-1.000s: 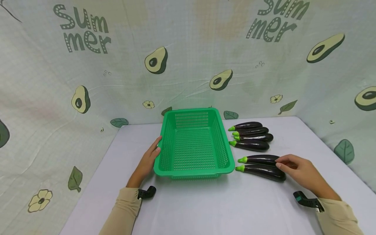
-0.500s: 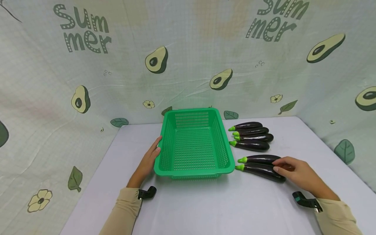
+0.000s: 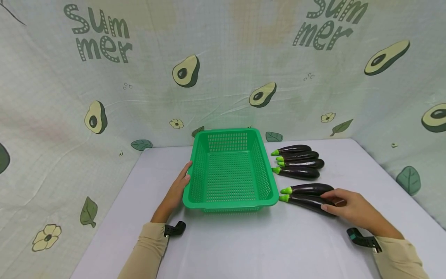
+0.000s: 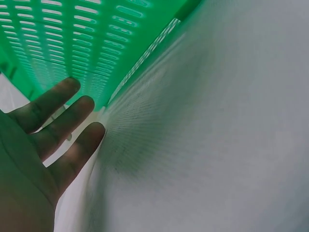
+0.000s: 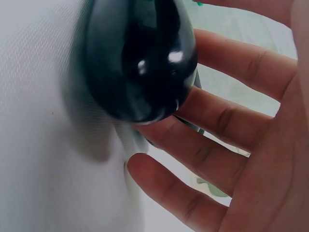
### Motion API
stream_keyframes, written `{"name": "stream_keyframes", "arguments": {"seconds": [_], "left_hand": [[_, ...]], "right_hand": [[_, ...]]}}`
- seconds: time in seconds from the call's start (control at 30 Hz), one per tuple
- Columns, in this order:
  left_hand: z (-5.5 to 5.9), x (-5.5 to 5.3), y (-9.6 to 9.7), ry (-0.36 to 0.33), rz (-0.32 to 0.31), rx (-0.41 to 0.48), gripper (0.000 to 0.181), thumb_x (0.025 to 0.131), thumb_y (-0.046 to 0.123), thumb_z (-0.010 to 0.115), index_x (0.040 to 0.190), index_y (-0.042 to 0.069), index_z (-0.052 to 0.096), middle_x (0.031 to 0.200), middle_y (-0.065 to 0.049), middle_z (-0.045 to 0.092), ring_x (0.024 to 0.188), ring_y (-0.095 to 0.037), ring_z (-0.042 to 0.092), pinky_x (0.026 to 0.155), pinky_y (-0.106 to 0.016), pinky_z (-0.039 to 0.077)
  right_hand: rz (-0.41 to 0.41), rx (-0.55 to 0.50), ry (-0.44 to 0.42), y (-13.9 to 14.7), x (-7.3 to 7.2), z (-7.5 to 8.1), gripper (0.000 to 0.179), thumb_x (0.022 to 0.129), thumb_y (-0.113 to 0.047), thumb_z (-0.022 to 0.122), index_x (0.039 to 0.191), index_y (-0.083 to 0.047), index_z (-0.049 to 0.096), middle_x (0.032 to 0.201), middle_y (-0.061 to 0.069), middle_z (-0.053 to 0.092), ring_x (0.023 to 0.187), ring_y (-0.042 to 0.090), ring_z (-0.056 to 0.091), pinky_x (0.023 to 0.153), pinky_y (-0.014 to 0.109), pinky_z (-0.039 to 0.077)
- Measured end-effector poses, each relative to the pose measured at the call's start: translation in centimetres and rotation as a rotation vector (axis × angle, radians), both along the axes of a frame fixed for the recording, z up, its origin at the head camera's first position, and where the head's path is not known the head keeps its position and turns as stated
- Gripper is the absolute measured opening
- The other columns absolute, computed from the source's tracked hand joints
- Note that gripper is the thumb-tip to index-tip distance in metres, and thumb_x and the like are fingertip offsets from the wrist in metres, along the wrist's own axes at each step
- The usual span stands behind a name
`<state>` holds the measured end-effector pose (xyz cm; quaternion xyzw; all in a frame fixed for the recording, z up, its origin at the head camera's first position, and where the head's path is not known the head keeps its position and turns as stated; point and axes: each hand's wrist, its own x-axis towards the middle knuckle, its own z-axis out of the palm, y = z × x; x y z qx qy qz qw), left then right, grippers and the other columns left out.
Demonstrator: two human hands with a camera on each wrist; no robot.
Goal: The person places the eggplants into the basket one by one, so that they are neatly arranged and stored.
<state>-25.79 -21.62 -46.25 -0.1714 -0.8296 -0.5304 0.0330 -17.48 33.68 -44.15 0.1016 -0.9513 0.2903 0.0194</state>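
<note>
1. Nearest us, two tan sleeves reach over the white table.
2. We see the right hand holding the front eggplant by its blunt end, thumb on the near side, fingers on the far side; its green stem points toward the basket.
3. Just behind it we find a second eggplant, lying alongside.
4. We see the left hand touching the left side of the green basket, fingers extended and apart.
5. Farther back, right of the basket, we count four eggplants grouped together.
6. Behind everything, we see an avocado-printed cloth.
</note>
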Motion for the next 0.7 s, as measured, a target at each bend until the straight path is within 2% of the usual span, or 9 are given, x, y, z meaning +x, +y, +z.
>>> {"name": "stream_keyframes", "arguments": {"seconds": [0.17, 0.27, 0.33, 0.47, 0.57, 0.63, 0.7], "left_hand": [[0.4, 0.2, 0.1, -0.007, -0.018, 0.001, 0.054, 0.111, 0.028, 0.024, 0.163, 0.017, 0.013, 0.167, -0.01, 0.01, 0.152, -0.031, 0.007, 0.118, -0.058, 0.009], [2.0, 1.1, 0.6, -0.016, -0.044, 0.014, 0.054, 0.111, 0.02, 0.024, 0.162, 0.008, 0.012, 0.166, -0.016, 0.009, 0.152, -0.035, 0.007, 0.118, -0.058, 0.009], [3.0, 1.8, 1.0, -0.026, -0.052, 0.024, 0.054, 0.11, 0.018, 0.024, 0.162, 0.006, 0.012, 0.166, -0.018, 0.009, 0.151, -0.036, 0.007, 0.118, -0.059, 0.01], [3.0, 1.9, 1.0, -0.013, -0.048, 0.026, 0.055, 0.11, 0.022, 0.024, 0.162, 0.008, 0.012, 0.166, -0.018, 0.01, 0.151, -0.038, 0.008, 0.116, -0.062, 0.01], [1.7, 1.1, 0.7, 0.001, -0.039, 0.024, 0.055, 0.111, 0.026, 0.022, 0.163, 0.013, 0.011, 0.166, -0.015, 0.009, 0.151, -0.036, 0.007, 0.116, -0.062, 0.009], [1.7, 1.2, 0.7, -0.009, -0.038, 0.028, 0.055, 0.111, 0.026, 0.022, 0.163, 0.014, 0.011, 0.167, -0.013, 0.009, 0.152, -0.034, 0.007, 0.117, -0.061, 0.009], [0.8, 0.6, 0.5, 0.005, -0.035, 0.035, 0.055, 0.111, 0.03, 0.023, 0.163, 0.019, 0.012, 0.167, -0.01, 0.01, 0.152, -0.032, 0.007, 0.117, -0.06, 0.008]], "right_hand": [[0.029, 0.027, 0.028, -0.2, -0.1, -0.2, 0.046, 0.085, -0.04, 0.081, 0.118, -0.009, 0.072, 0.113, 0.007, 0.07, 0.099, 0.025, 0.064, 0.075, 0.03, 0.055], [0.041, 0.035, 0.036, -0.4, -0.1, -0.1, 0.049, 0.084, -0.04, 0.082, 0.12, -0.008, 0.071, 0.115, 0.009, 0.07, 0.099, 0.026, 0.065, 0.072, 0.029, 0.055], [0.046, 0.038, 0.031, -0.6, 0.0, 0.0, 0.053, 0.084, -0.042, 0.082, 0.121, -0.007, 0.071, 0.116, 0.012, 0.069, 0.099, 0.027, 0.065, 0.07, 0.029, 0.054], [0.062, 0.043, 0.021, -1.0, 0.0, 0.1, 0.057, 0.084, -0.045, 0.08, 0.125, -0.006, 0.07, 0.119, 0.015, 0.068, 0.1, 0.028, 0.065, 0.069, 0.029, 0.053], [0.073, 0.048, 0.023, -1.1, 0.0, 0.1, 0.056, 0.085, -0.045, 0.08, 0.125, -0.008, 0.07, 0.12, 0.014, 0.068, 0.102, 0.028, 0.064, 0.07, 0.029, 0.053], [0.077, 0.062, 0.024, -1.2, 0.0, 0.2, 0.056, 0.085, -0.046, 0.079, 0.125, -0.008, 0.07, 0.12, 0.013, 0.068, 0.101, 0.027, 0.064, 0.071, 0.03, 0.053], [0.079, 0.077, 0.022, -1.3, -0.1, 0.3, 0.057, 0.084, -0.047, 0.079, 0.125, -0.008, 0.07, 0.119, 0.013, 0.069, 0.099, 0.025, 0.064, 0.07, 0.031, 0.053]]}}
